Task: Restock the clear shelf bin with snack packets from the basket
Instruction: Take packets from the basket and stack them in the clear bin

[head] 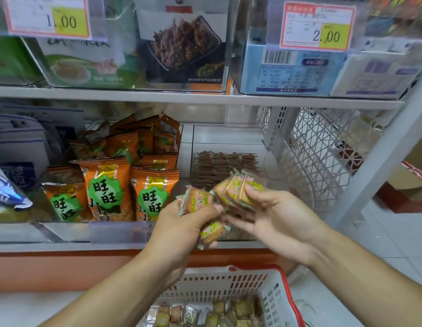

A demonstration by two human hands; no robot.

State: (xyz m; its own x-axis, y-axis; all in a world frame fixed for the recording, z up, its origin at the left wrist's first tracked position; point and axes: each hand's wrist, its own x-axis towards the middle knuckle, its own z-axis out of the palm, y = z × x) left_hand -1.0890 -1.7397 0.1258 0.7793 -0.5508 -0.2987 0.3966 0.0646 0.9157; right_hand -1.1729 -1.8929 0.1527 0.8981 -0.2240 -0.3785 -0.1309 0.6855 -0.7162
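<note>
My left hand (181, 223) grips two small clear-wrapped snack packets (197, 200), one up by the thumb, one lower under the fingers. My right hand (271, 215) holds a fanned stack of the same snack packets (238, 191). Both hands hover in front of the clear shelf bin (229, 135), which holds rows of small brown packets (219, 164) at its back. Below my arms stands the white basket (273, 293) with a red rim, with several more packets on its bottom.
Orange snack bags (106, 185) fill the bin to the left. A white wire mesh divider (323, 147) closes the shelf's right end beside a grey upright post (379, 161). Above, clear bins carry price tags. White floor tiles lie to the right.
</note>
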